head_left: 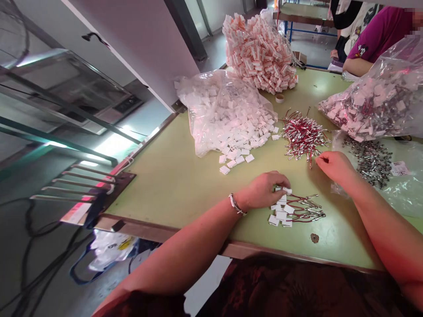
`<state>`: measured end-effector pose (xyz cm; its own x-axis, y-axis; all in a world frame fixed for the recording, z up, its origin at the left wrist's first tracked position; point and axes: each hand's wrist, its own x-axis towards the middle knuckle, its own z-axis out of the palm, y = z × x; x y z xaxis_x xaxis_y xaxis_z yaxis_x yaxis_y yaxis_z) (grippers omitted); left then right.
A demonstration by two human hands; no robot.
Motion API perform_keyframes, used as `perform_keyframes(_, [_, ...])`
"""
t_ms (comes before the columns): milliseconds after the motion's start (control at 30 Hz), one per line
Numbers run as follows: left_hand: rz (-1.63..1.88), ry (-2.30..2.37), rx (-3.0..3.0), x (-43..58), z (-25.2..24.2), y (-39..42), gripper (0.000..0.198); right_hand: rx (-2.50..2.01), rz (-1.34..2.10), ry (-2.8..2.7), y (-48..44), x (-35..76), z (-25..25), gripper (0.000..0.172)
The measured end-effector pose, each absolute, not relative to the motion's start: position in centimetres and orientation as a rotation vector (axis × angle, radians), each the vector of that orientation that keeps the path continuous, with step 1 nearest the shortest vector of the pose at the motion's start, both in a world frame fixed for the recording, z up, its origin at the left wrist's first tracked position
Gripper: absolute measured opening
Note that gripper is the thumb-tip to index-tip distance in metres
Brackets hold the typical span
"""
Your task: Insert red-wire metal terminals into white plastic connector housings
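My left hand (264, 190) is closed in a pinch on a white plastic connector housing (287, 191). Under and beside its fingers lies a small group of white housings with short red wires (297, 211), whose metal ends point right. My right hand (335, 166) is closed, thumb and fingertips together, at the near right edge of a pile of red wires with metal terminals (304, 134). Whatever those fingertips hold, if anything, is hidden. Loose white housings (236, 160) spill from a clear bag (211, 110) at the back left.
A big bag of orange-and-white parts (257, 57) stands at the back. To the right are another filled bag (373, 105) and a heap of small metal parts (373, 165) on plastic. A metal prong rack (79, 185) juts from the left edge. Another person's sleeve (380, 33) appears across the table.
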<state>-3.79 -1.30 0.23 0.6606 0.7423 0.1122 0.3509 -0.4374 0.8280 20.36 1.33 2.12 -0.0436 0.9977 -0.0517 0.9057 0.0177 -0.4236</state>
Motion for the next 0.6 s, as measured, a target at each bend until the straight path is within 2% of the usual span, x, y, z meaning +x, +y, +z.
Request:
perform_keyframes(100, [0.531,0.756,2.052,-3.8,0.3,-1.0,0.016,-2.047,0.283,-2.065,1.9,20.1,0.9,0.032])
perform_keyframes(233, [0.612,0.995,1.847,-3.5,0.5,-0.2,0.024,-2.12,0.092,-2.168,1.6,18.8,0.3,0.028])
perform_keyframes(400, [0.58,1.199,1.721,-1.5,2.1,2.0,0.022,-2.048,0.395,-2.174,1.4,19.3,1.1,0.022])
perform_keyframes(533, [0.503,1.193,1.266,1.7,2.7,3.6,0.026,-1.882,0.667,-1.992,0.0,18.7,1.1,0.018])
perform_keyframes(600, [0.509,1.128,1.12,3.1,2.2,3.8,0.025,-1.824,0.688,-1.973,-1.0,17.8,1.1,0.017])
